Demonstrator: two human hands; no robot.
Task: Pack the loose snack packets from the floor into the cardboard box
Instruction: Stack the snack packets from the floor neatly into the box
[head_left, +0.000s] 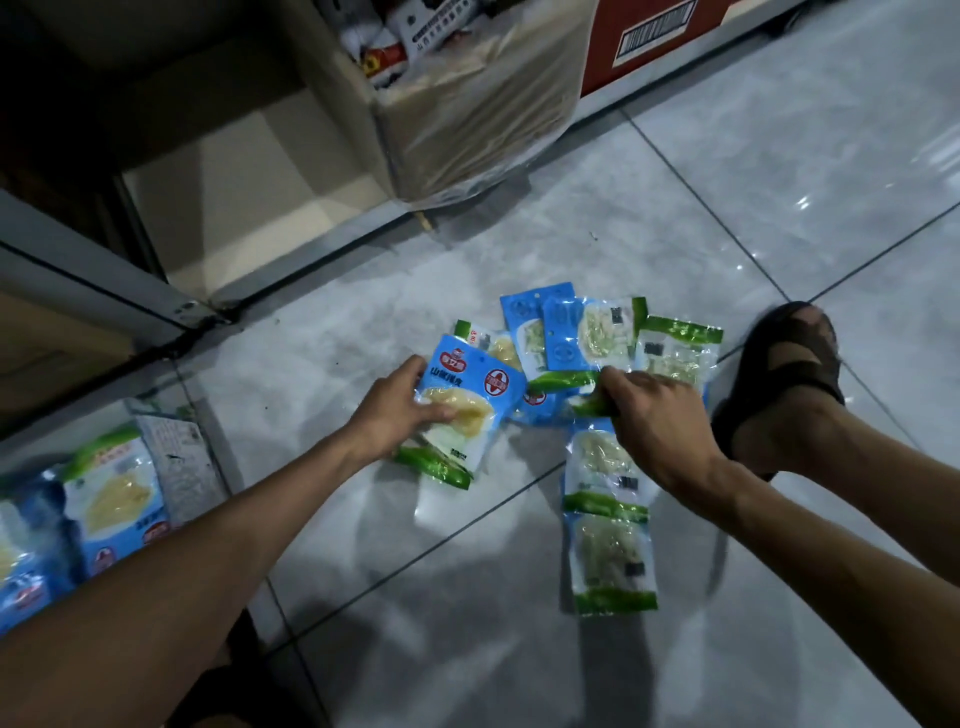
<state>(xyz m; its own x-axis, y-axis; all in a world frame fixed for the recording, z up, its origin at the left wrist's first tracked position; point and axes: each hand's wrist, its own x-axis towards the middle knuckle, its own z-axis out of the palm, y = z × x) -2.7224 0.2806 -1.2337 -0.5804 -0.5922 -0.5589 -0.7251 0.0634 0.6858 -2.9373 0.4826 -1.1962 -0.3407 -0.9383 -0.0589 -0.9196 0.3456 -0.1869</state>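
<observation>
- Two snack pkts (609, 551) lie end to end on floor (467, 623), near right.
- L hand (395, 410): fingers grip blue pkt (467, 389), centre.
- R hand (660, 421): fingers pinch green-edged pkt (589, 404).
- Loose pile (576, 332) on floor just beyond both hands.
- Cardboard box (467, 119) far centre, plastic-lined.

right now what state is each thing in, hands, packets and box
left hand, gripping the front-up packet
right hand, pinching the green-edged packet by its edge
other packets, loose on the floor, some overlapping
cardboard box, open on top
</observation>
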